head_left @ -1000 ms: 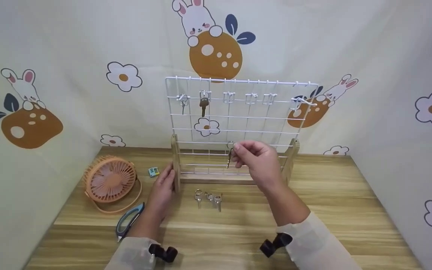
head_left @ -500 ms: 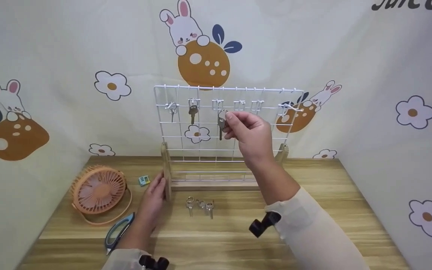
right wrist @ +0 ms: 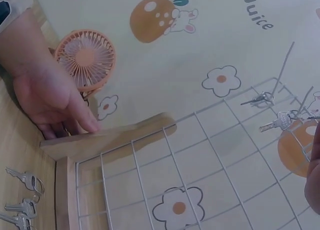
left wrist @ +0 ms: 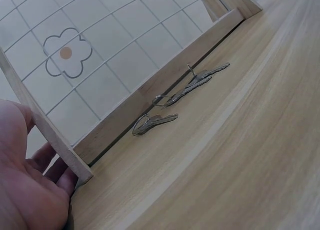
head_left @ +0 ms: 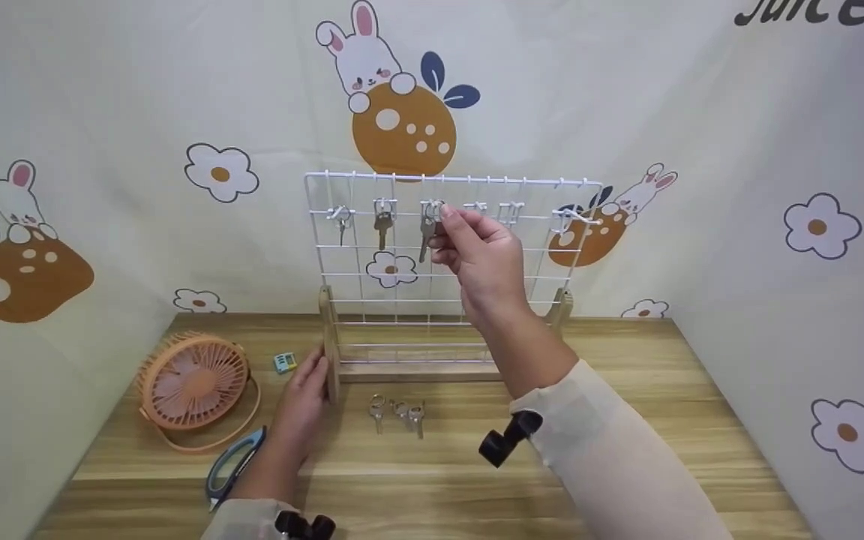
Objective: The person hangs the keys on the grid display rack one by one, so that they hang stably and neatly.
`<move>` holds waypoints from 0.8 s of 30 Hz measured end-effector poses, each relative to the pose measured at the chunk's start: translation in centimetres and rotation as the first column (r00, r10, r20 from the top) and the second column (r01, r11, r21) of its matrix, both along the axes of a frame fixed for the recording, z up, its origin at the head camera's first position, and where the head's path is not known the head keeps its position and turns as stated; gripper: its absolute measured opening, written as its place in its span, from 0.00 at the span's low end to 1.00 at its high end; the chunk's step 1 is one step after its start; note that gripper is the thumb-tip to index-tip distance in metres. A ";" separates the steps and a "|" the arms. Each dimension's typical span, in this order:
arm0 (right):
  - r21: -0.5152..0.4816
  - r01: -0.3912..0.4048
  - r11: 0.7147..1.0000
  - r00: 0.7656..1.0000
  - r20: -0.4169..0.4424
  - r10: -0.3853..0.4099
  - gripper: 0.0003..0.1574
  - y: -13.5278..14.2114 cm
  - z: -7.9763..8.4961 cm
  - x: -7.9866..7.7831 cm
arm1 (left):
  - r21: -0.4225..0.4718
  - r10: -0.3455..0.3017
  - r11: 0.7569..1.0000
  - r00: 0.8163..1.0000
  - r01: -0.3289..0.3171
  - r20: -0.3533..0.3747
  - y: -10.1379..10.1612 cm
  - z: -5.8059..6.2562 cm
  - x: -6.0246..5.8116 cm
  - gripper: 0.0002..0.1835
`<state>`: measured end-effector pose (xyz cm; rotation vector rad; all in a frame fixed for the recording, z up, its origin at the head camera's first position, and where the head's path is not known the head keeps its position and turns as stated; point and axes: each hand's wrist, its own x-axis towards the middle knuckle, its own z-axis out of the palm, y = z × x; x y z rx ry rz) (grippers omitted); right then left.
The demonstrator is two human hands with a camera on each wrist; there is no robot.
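Head view: right grip pinches key near its top, at third hook from left on white wire rack; left grip relaxed, touching rack's wooden post. Early release, key not fully hooked, could drop it onto tabletop.

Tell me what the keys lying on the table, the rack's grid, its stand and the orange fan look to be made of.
Keys: metal, silvery, somewhat shiny; they catch light.
Grid: probably metal wire, painted or coated; thin, straight, evenly white bars.
Stand: apparently wood, matte; pale brown, uneven tone.
Fan: likely plastic, uniformly orange with molded-looking slats; a painted metal guard can't be ruled out.
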<state>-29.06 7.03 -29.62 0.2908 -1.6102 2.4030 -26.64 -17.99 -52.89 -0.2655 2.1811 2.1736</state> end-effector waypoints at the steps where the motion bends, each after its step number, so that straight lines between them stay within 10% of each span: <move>1: 0.006 0.002 1.000 1.000 0.003 -0.002 0.08 -0.1 0.0 -0.1 | 0.003 0.002 1.000 1.000 -0.002 0.000 0.0 0.0 0.0 0.36; 13: 0.109 0.007 0.994 0.999 0.047 -0.013 0.12 1.4 -4.4 -1.0 | -0.076 -0.009 0.997 1.000 0.010 0.016 -0.3 0.5 0.2 0.37; 24: 0.237 -0.127 0.963 0.985 0.141 0.095 0.05 3.0 -14.2 1.2 | -0.051 -0.005 0.999 1.000 0.004 -0.018 -0.2 0.0 0.4 0.37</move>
